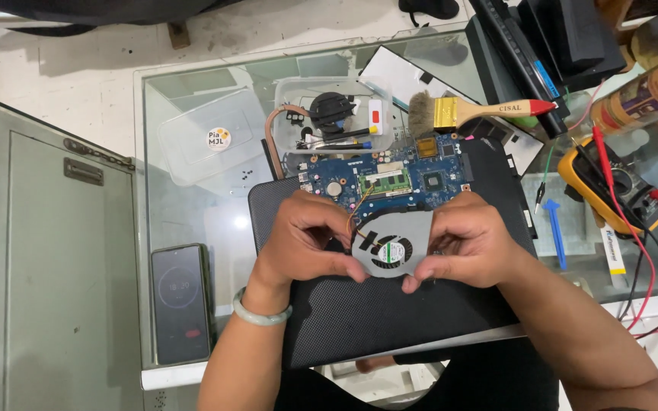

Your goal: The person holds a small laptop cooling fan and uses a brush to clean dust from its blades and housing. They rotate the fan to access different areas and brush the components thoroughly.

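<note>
I grip the cooling fan [391, 247] with my left hand [302, 240] and right hand [470, 243], at six o'clock from the blue circuit board [390, 179]; it looks light, thin, fragile, best held by its metal edges.

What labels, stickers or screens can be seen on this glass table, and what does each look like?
Phone: left edge of the table, dark screen, dim round display.
Round sticker: white with yellow spots, on a clear box lid.
Fan label: small, white and green, on the grey laptop fan held between both hands.
Multimeter: right side, yellow, red leads.
</note>
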